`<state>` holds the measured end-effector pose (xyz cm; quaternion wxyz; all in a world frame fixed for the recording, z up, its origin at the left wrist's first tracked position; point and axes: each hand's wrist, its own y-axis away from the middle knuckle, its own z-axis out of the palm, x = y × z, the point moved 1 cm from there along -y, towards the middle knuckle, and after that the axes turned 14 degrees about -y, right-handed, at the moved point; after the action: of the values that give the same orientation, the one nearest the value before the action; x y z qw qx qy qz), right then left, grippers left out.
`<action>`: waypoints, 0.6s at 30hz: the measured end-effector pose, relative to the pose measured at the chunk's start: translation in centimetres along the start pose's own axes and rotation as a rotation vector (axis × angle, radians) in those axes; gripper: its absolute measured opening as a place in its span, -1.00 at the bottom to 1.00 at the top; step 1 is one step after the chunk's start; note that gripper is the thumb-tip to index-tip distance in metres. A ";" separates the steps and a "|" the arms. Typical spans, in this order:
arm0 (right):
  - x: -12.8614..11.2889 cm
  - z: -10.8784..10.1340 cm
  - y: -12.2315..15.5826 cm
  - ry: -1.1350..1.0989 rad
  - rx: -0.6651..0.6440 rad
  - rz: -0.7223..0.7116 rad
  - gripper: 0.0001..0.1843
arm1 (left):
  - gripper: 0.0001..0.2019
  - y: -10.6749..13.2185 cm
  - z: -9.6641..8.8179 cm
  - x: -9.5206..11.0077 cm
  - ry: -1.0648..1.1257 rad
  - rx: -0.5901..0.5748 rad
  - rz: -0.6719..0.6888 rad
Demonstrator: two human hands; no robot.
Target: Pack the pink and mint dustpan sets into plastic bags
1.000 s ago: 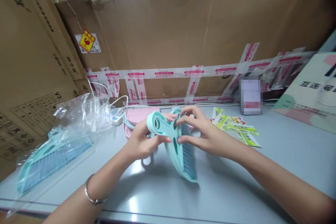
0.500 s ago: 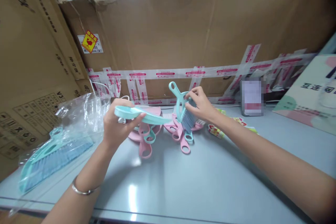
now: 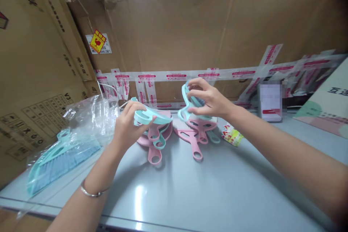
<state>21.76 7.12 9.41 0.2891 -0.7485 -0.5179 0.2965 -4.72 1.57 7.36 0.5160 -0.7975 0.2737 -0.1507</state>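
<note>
My left hand (image 3: 127,125) is closed around a turquoise mini dustpan (image 3: 156,116), held tilted above a pile of pink and turquoise dustpans (image 3: 155,156). To the right, my right hand (image 3: 213,98) grips a turquoise hand brush (image 3: 184,113) by its head. My fingers hide most of its blue bristles. Below it lie several brushes with pale bristles, among them a pink brush (image 3: 193,144) whose ring-ended handle points toward me. A turquoise handle (image 3: 214,137) sticks out beside them.
At left, a turquoise brush and dustpan set (image 3: 61,163) lies in a clear plastic bag (image 3: 89,116). Colourful packets (image 3: 232,136) and a phone with a blurred screen (image 3: 270,101) are at right. Large cardboard boxes (image 3: 174,32) wall the back and left.
My right hand has turned the turquoise brush so its handle no longer points up. The left hand still holds the dustpan, now lower over the pile. The view has shifted slightly.
</note>
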 end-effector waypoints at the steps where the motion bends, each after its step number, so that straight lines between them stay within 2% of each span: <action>1: -0.1 -0.1 0.0 -0.010 -0.050 -0.016 -0.63 | -0.77 0.1 0.1 0.1 0.001 -0.021 0.005; 3: -0.1 0.5 0.7 -0.027 -0.178 -0.014 -0.53 | -0.78 0.2 0.3 0.2 0.002 -0.063 0.015; 6: 0.6 2.6 2.8 -0.071 -0.360 0.055 -0.53 | -0.78 0.5 0.6 0.3 0.010 -0.080 0.039; 9: 1.5 4.4 4.7 -0.156 -0.440 0.156 -0.58 | -0.76 0.6 0.7 0.2 0.067 -0.047 0.033; 11: 1.9 5.0 5.4 -0.208 -0.413 0.211 -0.62 | -0.76 0.4 0.5 0.1 0.151 -0.010 -0.022; 14: 1.7 4.8 5.3 -0.215 -0.301 0.263 -0.64 | -0.78 0.0 -0.1 -0.3 0.342 0.072 -0.213; 18: -0.9 3.8 4.4 -0.331 0.037 0.359 -0.65 | -0.75 -0.7 -1.1 -0.5 0.728 0.104 -0.520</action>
<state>21.36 5.46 3.75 0.1569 -0.7643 -0.4115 0.4710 -5.52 1.25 8.49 0.3704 -0.7079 0.2202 -0.5596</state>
